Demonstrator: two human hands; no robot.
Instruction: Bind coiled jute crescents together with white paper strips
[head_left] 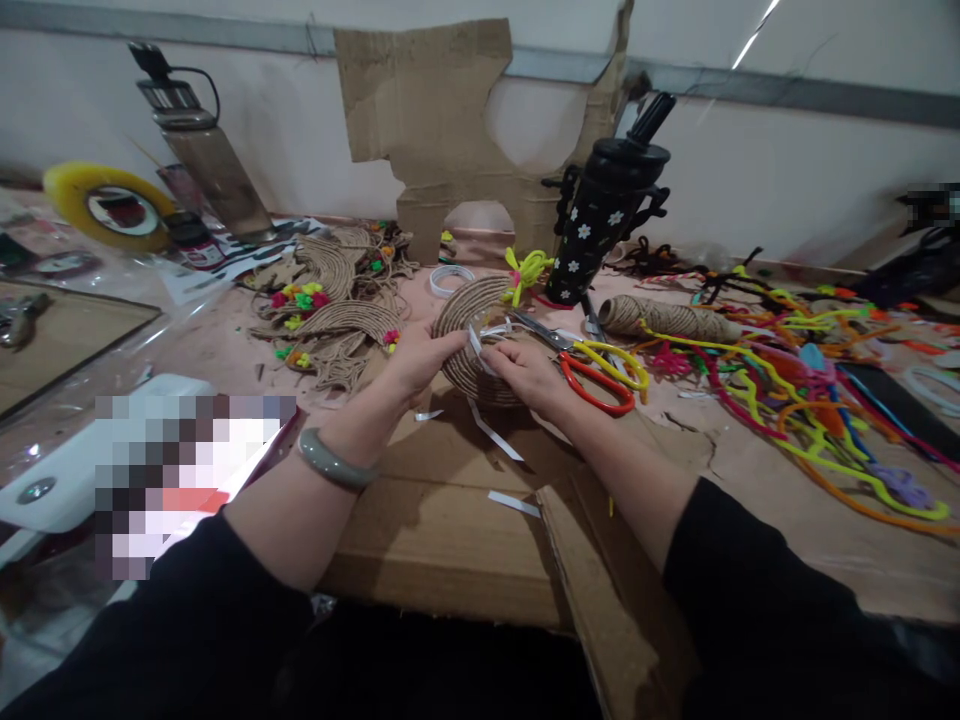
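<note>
My left hand [417, 362] grips the left edge of a round jute-wrapped disc [471, 318] held tilted over the table. My right hand [529, 372] pinches the disc's lower right side, where a thin white strip [477, 350] crosses its face. A yellow pipe-cleaner bow [526, 270] sits at the disc's upper right rim. More white strips [496, 434] lie on the flat cardboard [442, 520] below my hands. A grey bangle [333, 462] circles my left wrist.
Red and yellow scissors [600, 375] lie right of my hands, beside a twine spool [667, 320] and a tangle of coloured pipe cleaners [810, 400]. A black flowered bottle [600, 235], cut cardboard [450, 130], finished jute pieces [337, 310], a water bottle [206, 150] and yellow tape roll [105, 205] stand behind.
</note>
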